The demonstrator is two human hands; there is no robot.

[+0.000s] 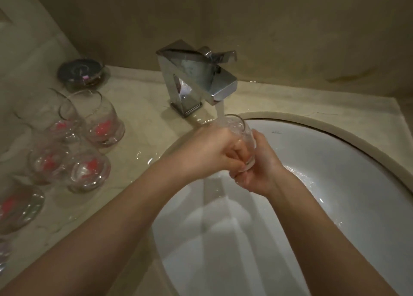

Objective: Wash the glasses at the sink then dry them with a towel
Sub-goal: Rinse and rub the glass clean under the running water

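The fingers [240, 149] of the left hand [214, 155] are curled round the near side of a clear glass tumbler [242, 137], grasping it, and the right hand [259, 168] cups the tumbler's base and far side with its thumb laid up the wall, so both hands grip the one glass. The tumbler is tilted, mouth toward the faucet [196, 81], and the running water [220, 110] falls straight into it, above the back left rim of the white sink [335, 172].

Wet thin glass like this will likely be slippery and brittle, light when empty but heavier as it fills. The safest hold is probably low on the thick base with the other hand round the waist, not pinching the rim, and well clear of the metal spout.

On the desk [138, 108] left of the basin stand more tumblers with red marks [101, 119], clustered toward the left edge, apart from the sink. A dark round dish [81, 73] sits at the back left corner. No towel shows, so drying looks some way off.
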